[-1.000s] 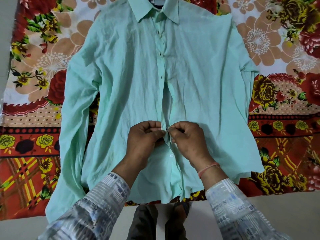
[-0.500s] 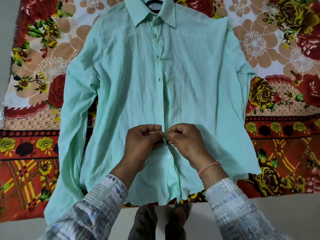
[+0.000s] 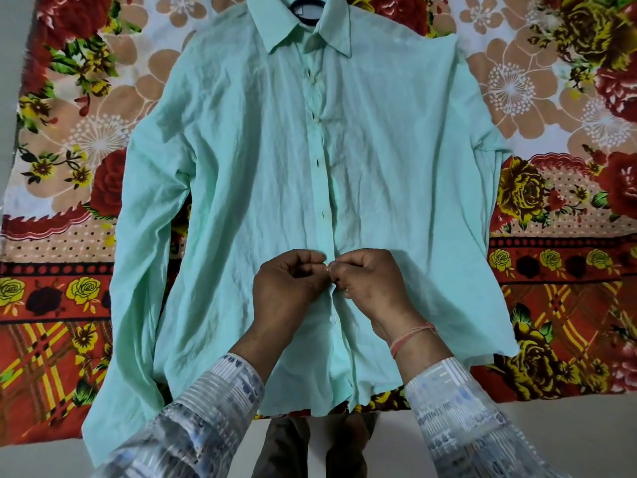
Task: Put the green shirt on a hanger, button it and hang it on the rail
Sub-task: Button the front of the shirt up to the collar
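The green shirt (image 3: 248, 174) lies flat and face up on a flowered bedsheet, collar at the far end. A black hanger (image 3: 306, 16) shows inside the collar; most of it is hidden by the cloth. The placket is closed from the collar down to my hands. My left hand (image 3: 286, 288) and my right hand (image 3: 367, 282) meet at the placket low on the shirt, each pinching an edge of it at a button. One white button (image 3: 333, 319) sits just below my hands, where the front edges part.
The flowered bedsheet (image 3: 69, 236) covers the surface under the shirt. Its near edge ends at a pale strip (image 3: 568, 429) close to me. The shirt's sleeves lie along both sides of the body. No rail is in view.
The gap in the placket above my hands has closed flat. My hands stay together at the same button, and the view has shifted slightly so more of the hanger shows.
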The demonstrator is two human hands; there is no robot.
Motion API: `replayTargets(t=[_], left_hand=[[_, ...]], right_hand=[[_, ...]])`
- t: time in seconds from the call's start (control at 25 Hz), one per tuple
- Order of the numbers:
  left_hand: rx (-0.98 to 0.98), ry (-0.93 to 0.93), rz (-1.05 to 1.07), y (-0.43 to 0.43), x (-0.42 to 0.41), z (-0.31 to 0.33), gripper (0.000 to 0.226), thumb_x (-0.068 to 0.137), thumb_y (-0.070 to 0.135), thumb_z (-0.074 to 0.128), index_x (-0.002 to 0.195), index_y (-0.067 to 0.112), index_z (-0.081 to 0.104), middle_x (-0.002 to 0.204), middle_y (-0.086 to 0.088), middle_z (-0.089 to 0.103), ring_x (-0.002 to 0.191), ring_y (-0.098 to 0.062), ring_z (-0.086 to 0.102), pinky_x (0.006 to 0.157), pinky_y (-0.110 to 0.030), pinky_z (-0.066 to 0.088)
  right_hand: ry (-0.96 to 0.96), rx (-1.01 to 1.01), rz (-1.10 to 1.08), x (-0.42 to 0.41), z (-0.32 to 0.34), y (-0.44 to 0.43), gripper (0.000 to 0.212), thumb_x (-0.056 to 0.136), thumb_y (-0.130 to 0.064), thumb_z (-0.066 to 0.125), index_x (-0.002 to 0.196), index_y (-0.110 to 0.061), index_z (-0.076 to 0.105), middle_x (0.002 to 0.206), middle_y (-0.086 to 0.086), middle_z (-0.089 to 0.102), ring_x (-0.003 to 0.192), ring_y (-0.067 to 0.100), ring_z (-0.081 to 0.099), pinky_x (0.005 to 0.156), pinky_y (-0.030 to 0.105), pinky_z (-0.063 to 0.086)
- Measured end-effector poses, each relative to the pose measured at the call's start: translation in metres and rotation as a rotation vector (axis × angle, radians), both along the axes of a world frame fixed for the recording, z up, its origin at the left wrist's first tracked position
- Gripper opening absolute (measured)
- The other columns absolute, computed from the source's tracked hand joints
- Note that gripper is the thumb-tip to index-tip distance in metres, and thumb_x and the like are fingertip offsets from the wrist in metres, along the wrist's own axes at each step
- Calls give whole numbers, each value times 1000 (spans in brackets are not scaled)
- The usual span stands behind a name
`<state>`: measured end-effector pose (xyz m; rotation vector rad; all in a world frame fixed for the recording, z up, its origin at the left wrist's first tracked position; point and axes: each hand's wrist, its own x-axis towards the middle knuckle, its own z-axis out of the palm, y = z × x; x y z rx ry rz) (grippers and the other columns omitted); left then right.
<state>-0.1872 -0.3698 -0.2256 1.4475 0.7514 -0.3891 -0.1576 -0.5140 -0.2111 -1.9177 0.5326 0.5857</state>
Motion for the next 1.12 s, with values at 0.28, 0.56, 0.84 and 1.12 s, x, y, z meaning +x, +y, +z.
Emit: replayTargets(t=[0.28,0.56,0.84,1.12], left_hand=[[-2,69,17,1,5,1,14,85,3,85,93,15,85,85,-8,84,87,-29,83,92,-52,66],[-35,94,8,4,6,7,18,83,4,88,98,12,83,87,-11,84,89,-33,83,92,-51,66],[111,104,-24,-1,17,24,7,85,14,85,81,13,80,75,-11,80,78,-38,80,80,-60,66],[515,-92,-73,-19,80,35,34,78,37,93,96,26,67,83,9,74,71,-5,69,67,-22,54]], right_hand=[[-24,-65,123,-1,-7,-4,27,99,-20,64,75,-9,61,64,9,61,62,14,63,67,37,52],[-111,-188,251,-4,-12,-4,23,100,-27,62,78,-25,58,67,-4,65,69,23,70,74,45,60],[-268,-183,323,-8,2,-6,11,95,-29,63,87,-23,67,69,-6,68,64,11,65,65,41,58],[-427,-147,137,50,11,-11,21,89,-6,64,96,-16,82,88,-6,79,85,6,72,80,11,54]])
